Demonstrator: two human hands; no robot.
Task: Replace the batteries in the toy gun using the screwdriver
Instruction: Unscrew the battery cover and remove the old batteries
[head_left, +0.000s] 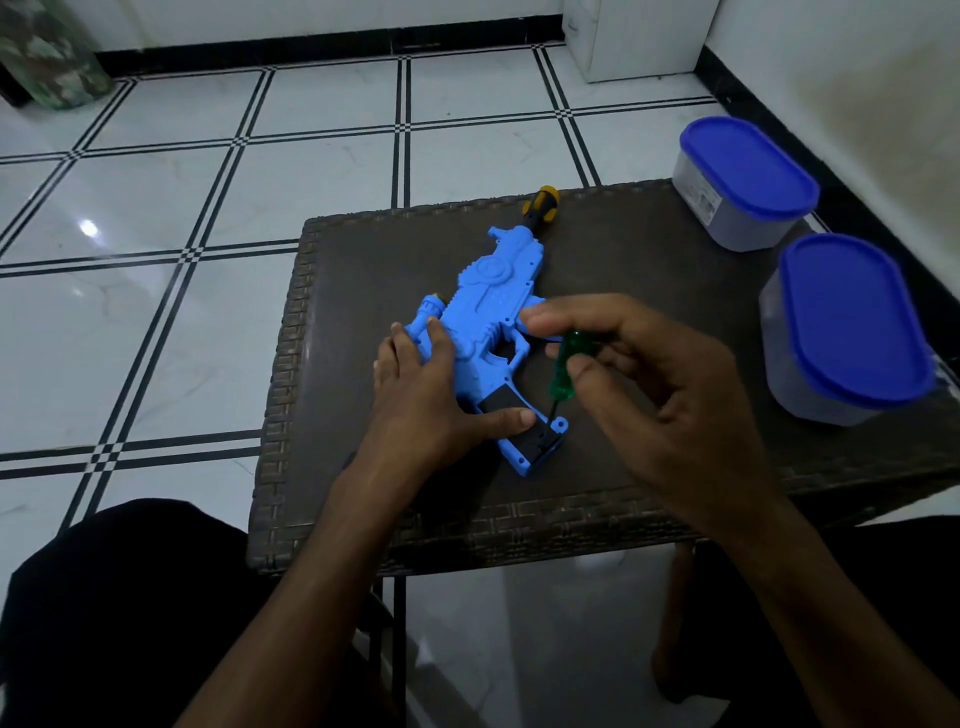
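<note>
- Left hand (415, 384), at 9 o'clock of the toy gun (488, 332): fingers straight, palm flat on the rear body, thumb laid over the grip; it grasps nothing and, by judgement, pins the toy against twisting.
- Toy gun: bright blue moulded plastic, lying flat mid-table (649, 291), muzzle with a yellow-and-black tip at 12 o'clock, grip at 6 o'clock. A black battery cover (524, 426) sits in the grip.
- Screwdriver (563, 371): translucent green handle, thin dark shaft slanting down to the cover, apparently onto a screw too small to confirm.
- Right hand (654, 374), at 3 o'clock: fingertips and thumb pinch the handle, suiting a twirling turn.
- 2 blue-lidded containers (743, 182) stand at 2 o'clock, well apart.
</note>
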